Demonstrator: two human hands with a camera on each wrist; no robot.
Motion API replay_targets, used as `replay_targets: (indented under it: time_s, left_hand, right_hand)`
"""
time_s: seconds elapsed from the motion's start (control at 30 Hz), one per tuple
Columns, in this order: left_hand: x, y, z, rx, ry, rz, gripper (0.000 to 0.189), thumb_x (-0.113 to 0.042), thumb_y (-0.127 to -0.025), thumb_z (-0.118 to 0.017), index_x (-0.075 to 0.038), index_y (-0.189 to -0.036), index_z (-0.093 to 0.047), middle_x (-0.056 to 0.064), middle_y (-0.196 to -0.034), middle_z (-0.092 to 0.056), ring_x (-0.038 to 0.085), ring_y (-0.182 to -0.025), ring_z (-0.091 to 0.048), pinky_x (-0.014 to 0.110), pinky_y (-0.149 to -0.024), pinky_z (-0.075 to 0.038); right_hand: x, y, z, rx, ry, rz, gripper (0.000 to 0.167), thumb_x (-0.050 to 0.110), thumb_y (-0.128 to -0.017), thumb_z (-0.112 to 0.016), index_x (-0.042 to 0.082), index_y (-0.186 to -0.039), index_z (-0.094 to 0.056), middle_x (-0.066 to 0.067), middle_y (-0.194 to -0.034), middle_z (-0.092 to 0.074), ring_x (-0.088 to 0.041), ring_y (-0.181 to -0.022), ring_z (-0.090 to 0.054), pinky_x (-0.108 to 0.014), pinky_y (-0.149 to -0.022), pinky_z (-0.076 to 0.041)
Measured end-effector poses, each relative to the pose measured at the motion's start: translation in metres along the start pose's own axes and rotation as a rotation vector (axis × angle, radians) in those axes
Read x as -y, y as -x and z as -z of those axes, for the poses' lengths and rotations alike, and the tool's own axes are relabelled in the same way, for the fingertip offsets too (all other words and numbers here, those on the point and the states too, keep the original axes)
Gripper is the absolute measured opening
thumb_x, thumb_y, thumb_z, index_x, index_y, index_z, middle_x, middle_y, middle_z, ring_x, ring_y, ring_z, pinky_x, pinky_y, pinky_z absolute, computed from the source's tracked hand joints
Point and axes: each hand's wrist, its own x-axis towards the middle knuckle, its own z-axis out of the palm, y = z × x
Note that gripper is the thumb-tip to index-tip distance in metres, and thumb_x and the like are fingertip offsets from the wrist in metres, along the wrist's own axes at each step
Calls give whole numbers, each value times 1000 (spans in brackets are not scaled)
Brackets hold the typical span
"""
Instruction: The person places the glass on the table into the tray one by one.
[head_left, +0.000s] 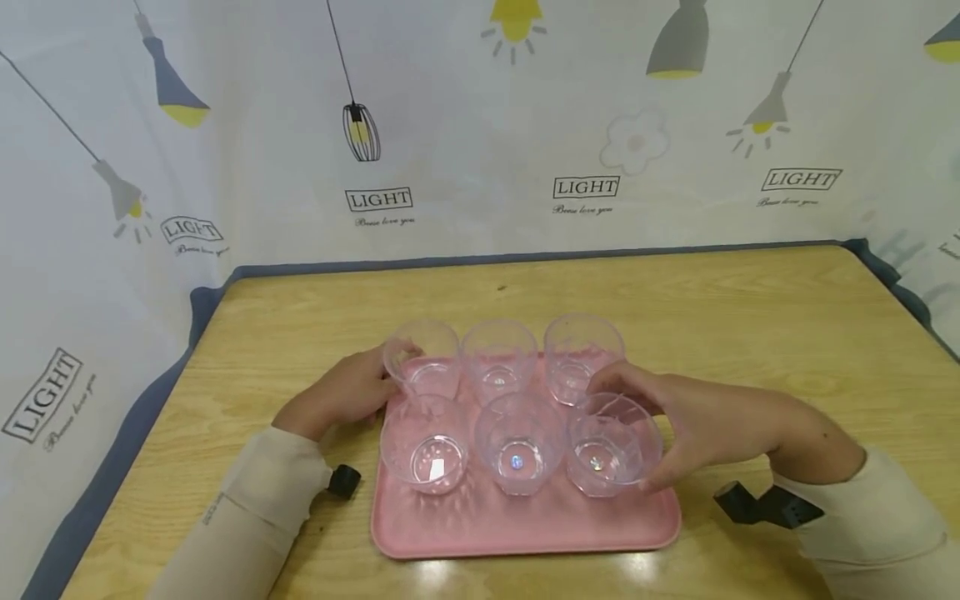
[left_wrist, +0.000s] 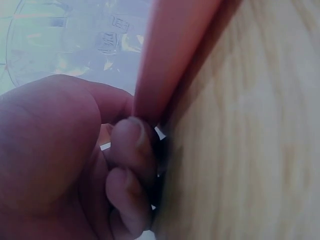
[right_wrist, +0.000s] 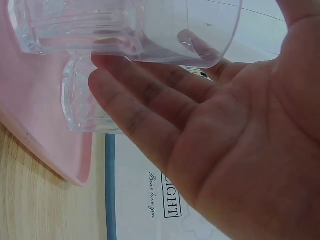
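Observation:
Clear plastic cups stand on a pink tray in a front row of three and a back row of three. My left hand holds the tray's left rim beside the back-left cup. In the left wrist view, the curled fingers meet the tray edge, with the thumb on its inner side. My right hand spreads around the front-right cup, fingers behind and thumb in front. The right wrist view shows long, fairly straight fingers beside that cup; firm contact cannot be made out.
The front-middle cup and front-left cup stand close by. Behind them are the back-middle cup and back-right cup. A wooden table lies under the tray, with a lamp-printed curtain behind.

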Motion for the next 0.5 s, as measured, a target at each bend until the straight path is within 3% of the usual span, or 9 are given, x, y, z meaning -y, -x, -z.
replay_targets:
  time_s: [0.27,0.4,0.5]
  left_hand:
    - [13,6,2,-14,-57,48,43,-29,-99,-57,-29,-142,-47,3,-70,-62,18,-55,-59,34,-59,-51]
    - [15,7,-2,-3,-56,35,46,-32,-99,-57,-29,-143,-47,2,-69,-62,18,-56,-59,34,-60,-51]
    - [15,6,-3,-22,-51,22,46,-29,-98,-58,-28,-143,-47,3,-66,-61,19,-54,-59,34,-60,-50]
  right_hand:
    - [-1,-11,-6,12,16,-63,82,40,-78,-85,23,-142,-37,-2,-143,-52,-24,-135,-51,-34,-110,-44]
    - [0,-8,-8,14,58,-105,86,47,-77,-84,25,-145,-36,-4,-145,-51,-26,-133,-52,-40,-108,-46]
    - [1,-7,-6,15,55,-86,87,44,-78,-84,25,-147,-35,-5,-146,-50,-28,-134,-52,-42,-110,-45]
